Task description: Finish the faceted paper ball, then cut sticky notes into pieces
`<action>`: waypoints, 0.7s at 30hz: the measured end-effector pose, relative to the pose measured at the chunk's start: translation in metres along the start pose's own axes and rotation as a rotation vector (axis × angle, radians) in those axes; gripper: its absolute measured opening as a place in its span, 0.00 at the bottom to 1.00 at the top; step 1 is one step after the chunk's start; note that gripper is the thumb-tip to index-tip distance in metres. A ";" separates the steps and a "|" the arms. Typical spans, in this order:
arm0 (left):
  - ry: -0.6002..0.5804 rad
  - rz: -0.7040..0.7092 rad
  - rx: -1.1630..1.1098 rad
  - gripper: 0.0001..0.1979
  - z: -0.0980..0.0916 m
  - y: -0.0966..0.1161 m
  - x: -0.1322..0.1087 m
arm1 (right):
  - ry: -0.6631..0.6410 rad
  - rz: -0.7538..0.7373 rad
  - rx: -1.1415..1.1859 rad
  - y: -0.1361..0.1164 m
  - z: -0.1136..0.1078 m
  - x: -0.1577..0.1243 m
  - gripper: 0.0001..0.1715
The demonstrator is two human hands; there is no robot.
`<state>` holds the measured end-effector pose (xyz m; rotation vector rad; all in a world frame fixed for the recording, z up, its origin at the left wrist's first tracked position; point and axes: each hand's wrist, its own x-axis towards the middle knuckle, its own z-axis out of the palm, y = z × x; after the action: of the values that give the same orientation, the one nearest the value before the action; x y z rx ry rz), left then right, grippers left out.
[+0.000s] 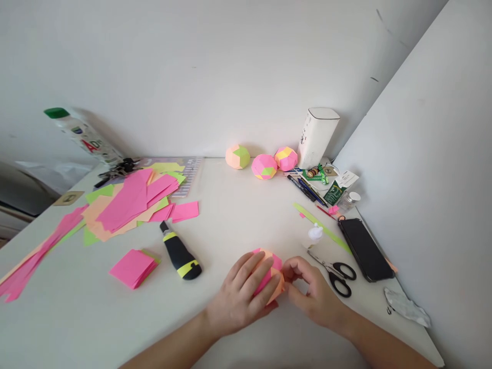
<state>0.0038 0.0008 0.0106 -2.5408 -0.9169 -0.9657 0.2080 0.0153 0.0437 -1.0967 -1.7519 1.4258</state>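
— At lower centre of the frame, what was held?
— Left hand [240,296] cupped the pink-and-orange paper ball [269,271] on the white table [230,215]; right hand [312,293] pinched its right edge, scissors [335,272] just beside.

Your left hand [240,292] cups a pink-and-orange paper ball [269,274] on the surface [238,215] while your right hand [313,289] pinches its edge, scissors [335,271] just beside.
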 end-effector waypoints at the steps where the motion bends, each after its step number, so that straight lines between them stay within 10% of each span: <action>1: 0.001 -0.003 -0.016 0.23 0.000 -0.001 0.000 | -0.014 0.001 0.003 0.000 -0.002 0.001 0.08; 21: 0.013 -0.048 -0.158 0.19 -0.001 -0.003 -0.002 | -0.133 -0.121 -0.094 0.000 -0.015 0.005 0.08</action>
<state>0.0000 0.0022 0.0097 -2.6493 -0.9364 -1.1092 0.2183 0.0263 0.0464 -0.9447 -1.9624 1.3820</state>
